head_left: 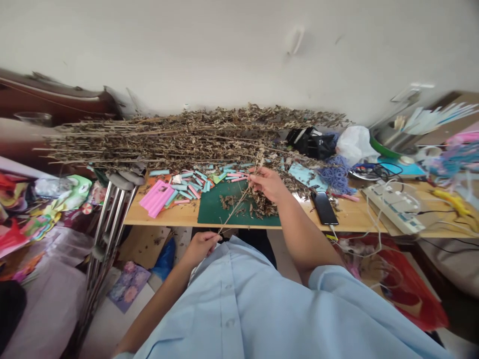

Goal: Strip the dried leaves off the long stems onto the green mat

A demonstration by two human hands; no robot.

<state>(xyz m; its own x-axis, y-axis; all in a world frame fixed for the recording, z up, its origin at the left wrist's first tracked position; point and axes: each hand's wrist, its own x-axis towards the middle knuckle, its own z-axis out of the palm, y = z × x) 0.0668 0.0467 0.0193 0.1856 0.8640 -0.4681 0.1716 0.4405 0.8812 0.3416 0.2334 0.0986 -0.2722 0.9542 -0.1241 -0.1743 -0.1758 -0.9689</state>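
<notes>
Holding a dried stem [235, 207]

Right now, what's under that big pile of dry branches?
The dried branches lie across the back of the wooden table. Teal and pink strips show along their front edge, but whatever is beneath the pile is covered, so I can't see it.

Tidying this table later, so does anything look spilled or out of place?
Yes: crumbled dry leaves lie scattered across the green cutting mat, below the long bundle of dried stems, and metal crutches stand tilted beside the wooden table.
</notes>
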